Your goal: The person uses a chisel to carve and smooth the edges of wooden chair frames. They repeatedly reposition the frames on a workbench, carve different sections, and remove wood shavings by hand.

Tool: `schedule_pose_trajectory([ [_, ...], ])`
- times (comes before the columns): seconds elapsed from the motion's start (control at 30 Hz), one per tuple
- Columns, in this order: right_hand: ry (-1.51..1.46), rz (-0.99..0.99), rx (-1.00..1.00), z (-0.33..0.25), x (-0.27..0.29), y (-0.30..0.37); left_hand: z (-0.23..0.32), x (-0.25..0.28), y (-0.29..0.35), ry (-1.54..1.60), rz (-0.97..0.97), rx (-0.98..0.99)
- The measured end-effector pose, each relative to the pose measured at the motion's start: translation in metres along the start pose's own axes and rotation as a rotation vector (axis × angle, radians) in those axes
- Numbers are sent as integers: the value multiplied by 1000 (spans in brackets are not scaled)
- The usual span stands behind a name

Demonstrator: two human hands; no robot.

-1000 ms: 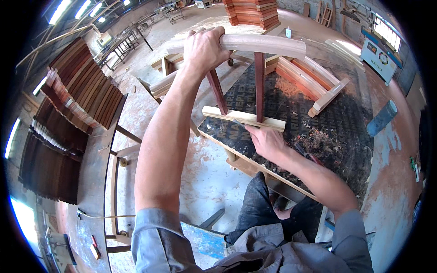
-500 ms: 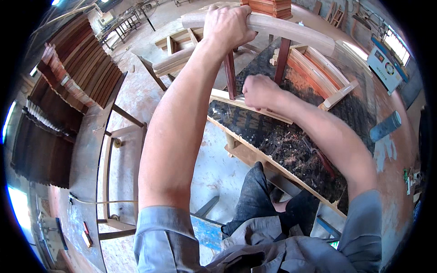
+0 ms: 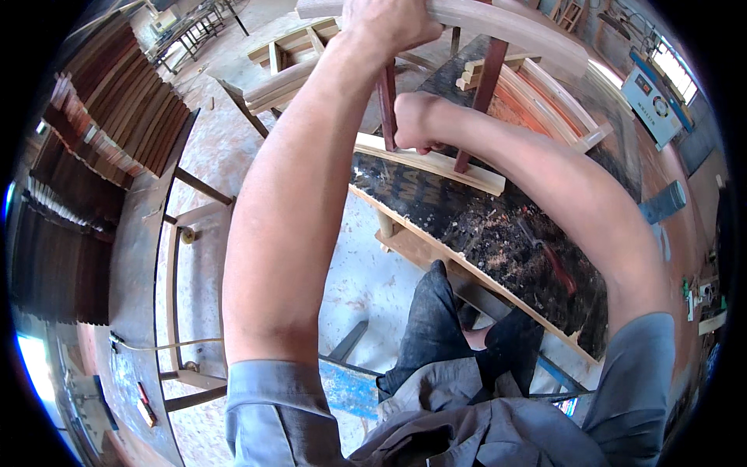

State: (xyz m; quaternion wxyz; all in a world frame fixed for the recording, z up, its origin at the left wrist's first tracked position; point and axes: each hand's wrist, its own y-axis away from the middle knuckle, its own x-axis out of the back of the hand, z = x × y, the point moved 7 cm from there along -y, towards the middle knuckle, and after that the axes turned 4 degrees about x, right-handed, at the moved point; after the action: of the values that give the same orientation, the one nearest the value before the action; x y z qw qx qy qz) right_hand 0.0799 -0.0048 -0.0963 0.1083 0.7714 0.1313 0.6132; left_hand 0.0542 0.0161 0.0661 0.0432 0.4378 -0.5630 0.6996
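Observation:
At the top edge, my left hand (image 3: 393, 25) is closed over a pale curved wooden rail (image 3: 510, 27). Two dark red slats stand below the rail: a left slat (image 3: 387, 97) and a right slat (image 3: 488, 82). Their lower ends meet a pale wooden strip (image 3: 467, 173) lying on a black-topped workbench (image 3: 436, 206). My right hand (image 3: 418, 122) is closed like a fist against the lower part of the left slat; its inner fingers are hidden, so I cannot tell what it grips. On the bench lies a red-handled tool (image 3: 556, 268) among wood debris.
Pale curved wooden pieces (image 3: 545, 105) lie at the bench's far side. At left, stacked dark boards (image 3: 152, 117) stand on a long table (image 3: 144, 257). A light-coloured machine (image 3: 652, 105) is at far right, near a blue-grey cylinder (image 3: 663, 202). My legs are below the bench edge.
My right hand has moved left, from beside the left slat to against it. My left hand stays on the rail. The whole view has shifted slightly, placing the rail higher.

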Motion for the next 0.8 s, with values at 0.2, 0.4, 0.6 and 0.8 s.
schedule_pose_trajectory([
  [0.2, 196, 23, 6, -8, -6, -10, 4, 4, 1, -8, -74, -6],
  [0.4, 25, -23, -9, 16, -8, 4, -4, -6, -3, -91, -125, 39],
  [0.6, -4, 42, -9, 28, -3, 6, -8, -19, -8, -114, -181, 60],
  [0.8, 89, -41, -30, 16, -6, -9, -6, -12, -6, -68, -97, 10],
])
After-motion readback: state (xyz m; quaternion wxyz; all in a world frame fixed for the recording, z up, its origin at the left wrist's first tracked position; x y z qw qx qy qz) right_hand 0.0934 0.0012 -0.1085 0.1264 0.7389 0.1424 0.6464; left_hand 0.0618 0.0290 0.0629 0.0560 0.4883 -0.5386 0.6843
